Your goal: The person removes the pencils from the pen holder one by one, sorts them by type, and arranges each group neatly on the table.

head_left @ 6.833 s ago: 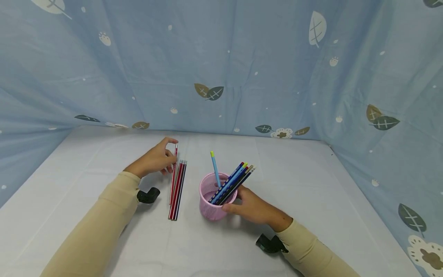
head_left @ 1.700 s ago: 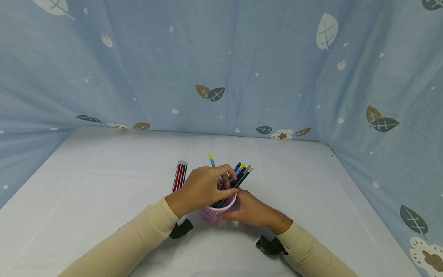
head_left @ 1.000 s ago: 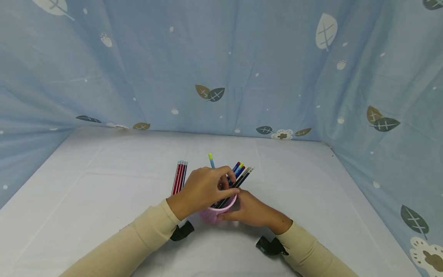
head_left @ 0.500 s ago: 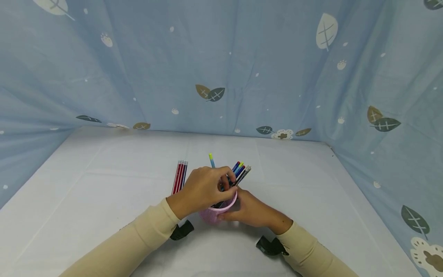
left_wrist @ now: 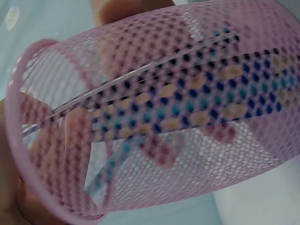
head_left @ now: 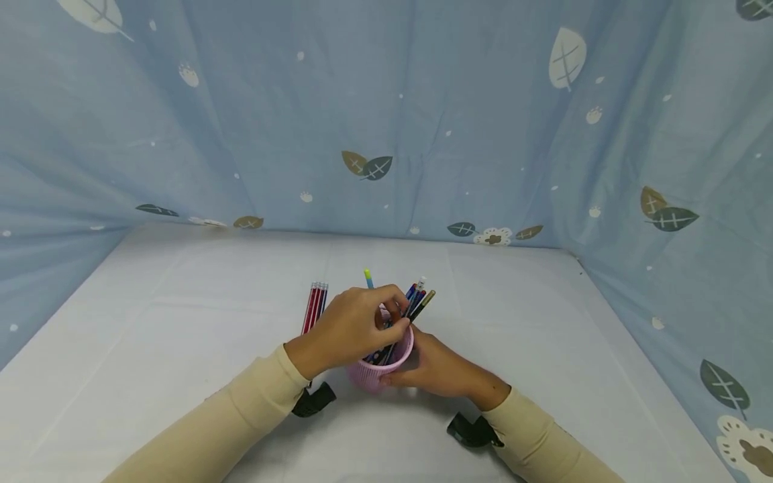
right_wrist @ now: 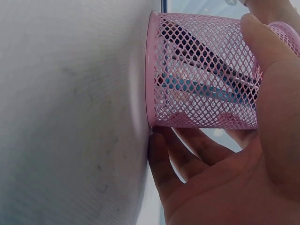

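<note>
In the head view a pink mesh pencil cup [head_left: 364, 378] stands on the table, holding several pencils. My right hand [head_left: 447, 365] grips its side; the right wrist view shows the thumb [right_wrist: 269, 47] and fingers around the mesh. Over the rim, my left hand [head_left: 353, 325] pinches a slim dark pencil with a white end [head_left: 421, 282]. Through the mesh in the left wrist view, that thin pencil [left_wrist: 140, 70] slants beside blue dotted ones. A light-blue pencil with a yellow tip [head_left: 369, 278] leans apart at the back. A gold-tipped pencil [head_left: 427, 297] leans right.
Left of the cup, several red and dark-blue pencils [head_left: 313, 305] lie side by side, partly hidden by my left hand. A white cloth covers the table [head_left: 181, 295]. A blue leaf-print curtain [head_left: 272, 114] hangs behind and at the sides.
My left hand has gone from the red pencils, where it held one, to the cup. Lately the white-ended pencil has swung left and more upright. The right hand stays on the cup.
</note>
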Demonstrator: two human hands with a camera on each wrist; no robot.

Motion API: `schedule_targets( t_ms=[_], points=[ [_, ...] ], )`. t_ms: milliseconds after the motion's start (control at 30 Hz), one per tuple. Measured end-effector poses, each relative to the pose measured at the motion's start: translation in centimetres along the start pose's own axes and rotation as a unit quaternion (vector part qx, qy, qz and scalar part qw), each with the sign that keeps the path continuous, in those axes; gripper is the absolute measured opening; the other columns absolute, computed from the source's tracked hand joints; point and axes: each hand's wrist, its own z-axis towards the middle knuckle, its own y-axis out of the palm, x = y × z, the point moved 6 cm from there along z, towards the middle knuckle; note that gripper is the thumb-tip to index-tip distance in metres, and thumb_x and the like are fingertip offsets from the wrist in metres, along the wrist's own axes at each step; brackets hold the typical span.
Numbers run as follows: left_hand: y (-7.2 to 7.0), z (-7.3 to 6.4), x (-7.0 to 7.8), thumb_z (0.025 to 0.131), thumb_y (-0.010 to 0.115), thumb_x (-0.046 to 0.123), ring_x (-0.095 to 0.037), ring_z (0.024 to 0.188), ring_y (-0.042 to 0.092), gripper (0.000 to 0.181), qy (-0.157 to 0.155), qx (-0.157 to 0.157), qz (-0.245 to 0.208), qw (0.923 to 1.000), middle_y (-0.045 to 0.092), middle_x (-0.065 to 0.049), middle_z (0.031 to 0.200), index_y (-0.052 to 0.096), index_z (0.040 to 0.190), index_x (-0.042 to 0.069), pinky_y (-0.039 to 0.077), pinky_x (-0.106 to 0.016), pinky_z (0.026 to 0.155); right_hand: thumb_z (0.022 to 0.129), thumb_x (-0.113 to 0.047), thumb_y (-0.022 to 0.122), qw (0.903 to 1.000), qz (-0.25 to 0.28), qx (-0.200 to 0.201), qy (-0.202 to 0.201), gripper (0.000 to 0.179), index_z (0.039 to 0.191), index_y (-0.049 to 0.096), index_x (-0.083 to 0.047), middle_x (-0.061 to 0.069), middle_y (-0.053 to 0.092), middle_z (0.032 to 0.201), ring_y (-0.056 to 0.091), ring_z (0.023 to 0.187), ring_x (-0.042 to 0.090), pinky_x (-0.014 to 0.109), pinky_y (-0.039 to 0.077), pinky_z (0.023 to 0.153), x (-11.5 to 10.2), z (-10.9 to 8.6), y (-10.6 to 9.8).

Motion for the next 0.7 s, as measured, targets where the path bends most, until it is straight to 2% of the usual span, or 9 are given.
schedule_targets(
  t_ms=[100,233,367,500,700],
  points=[
    [-0.7,0.1,0.0,0.091,0.070,0.019,0.001,0.061,0.057,0.008,-0.006,0.003,-0.036,0.9993,0.071,0.008,0.085,0.066,0.098,0.019,0.049,-0.020,0.055,0.088,-0.028,0.078,0.9999,-0.009,0.002,0.007,0.096,0.160,0.014,-0.024,-0.004,0.041,0.156,0.043,0.142,0.015,0.031,0.033,0.118,0.1,-0.1,0.0],
    [-2.1,0.2,0.2,0.093,0.068,0.019,-0.003,0.060,0.057,0.006,-0.012,0.021,-0.074,0.9969,0.070,0.010,0.085,0.065,0.098,0.019,0.050,-0.023,0.054,0.087,-0.029,0.079,0.9996,-0.014,0.009,0.022,0.097,0.159,0.014,-0.026,-0.003,0.051,0.148,0.051,0.135,0.015,0.040,0.036,0.117,0.0,-0.1,-0.1],
    [-3.5,0.1,0.3,0.095,0.067,0.017,-0.008,0.061,0.061,0.006,-0.025,0.040,-0.114,0.9923,0.068,0.007,0.088,0.063,0.100,0.017,0.053,-0.026,0.056,0.087,-0.028,0.079,0.9995,-0.009,0.008,0.029,0.092,0.158,0.020,-0.021,-0.002,0.053,0.146,0.052,0.134,0.015,0.045,0.034,0.118,-0.2,-0.1,-0.1],
    [-4.7,0.2,0.2,0.098,0.062,0.014,-0.018,0.060,0.063,0.008,-0.035,0.057,-0.167,0.9837,0.065,-0.001,0.094,0.060,0.105,0.015,0.055,-0.032,0.057,0.086,-0.027,0.080,0.9993,-0.009,0.014,0.033,0.086,0.154,0.029,-0.016,-0.001,0.054,0.146,0.050,0.137,0.017,0.050,0.033,0.118,-0.3,-0.1,-0.1],
    [-6.9,0.0,-0.6,0.102,0.053,0.012,-0.025,0.060,0.064,0.023,-0.065,0.088,-0.241,0.9643,0.060,-0.014,0.097,0.050,0.124,0.006,0.052,-0.033,0.053,0.084,-0.029,0.082,0.9991,-0.007,0.026,0.033,0.093,0.157,0.025,-0.021,-0.001,0.050,0.150,0.044,0.142,0.020,0.056,0.026,0.120,-0.3,0.0,-0.1]
  ],
)
